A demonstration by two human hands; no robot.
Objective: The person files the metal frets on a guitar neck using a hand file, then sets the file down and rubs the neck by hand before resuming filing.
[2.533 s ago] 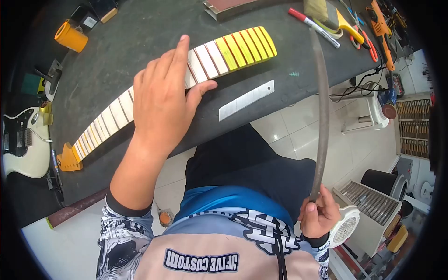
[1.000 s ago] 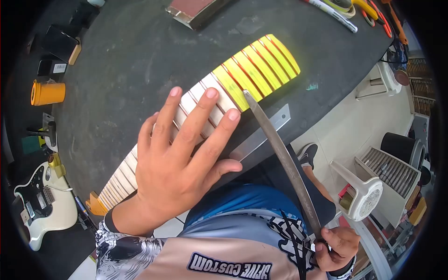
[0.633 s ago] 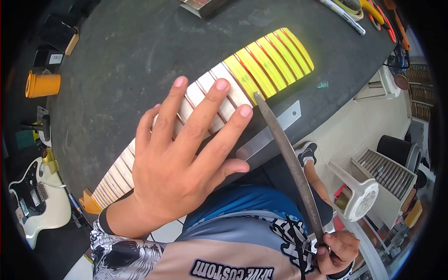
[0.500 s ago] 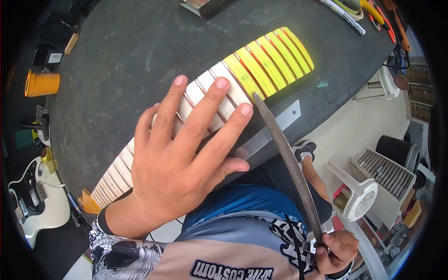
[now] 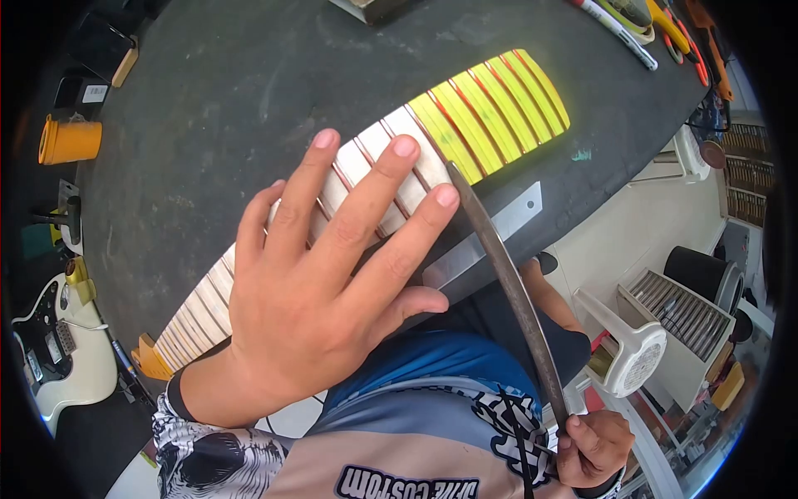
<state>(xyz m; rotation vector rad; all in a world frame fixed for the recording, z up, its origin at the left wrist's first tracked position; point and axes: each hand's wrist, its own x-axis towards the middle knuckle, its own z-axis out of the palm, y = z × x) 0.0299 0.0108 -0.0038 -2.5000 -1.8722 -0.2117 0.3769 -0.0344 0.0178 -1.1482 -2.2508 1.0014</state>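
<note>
The single view is taken from the wearer's head and is aimed forward and steeply down, with the bench (image 5: 208,108) seen close up and the wearer's own torso (image 5: 391,466) shown along the bottom. The scene is shared with no second view.

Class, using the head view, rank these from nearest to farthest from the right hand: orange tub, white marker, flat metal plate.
1. Flat metal plate: by the near edge of the table, closest to the right hand.
2. White marker: far right.
3. Orange tub: far left.
</note>
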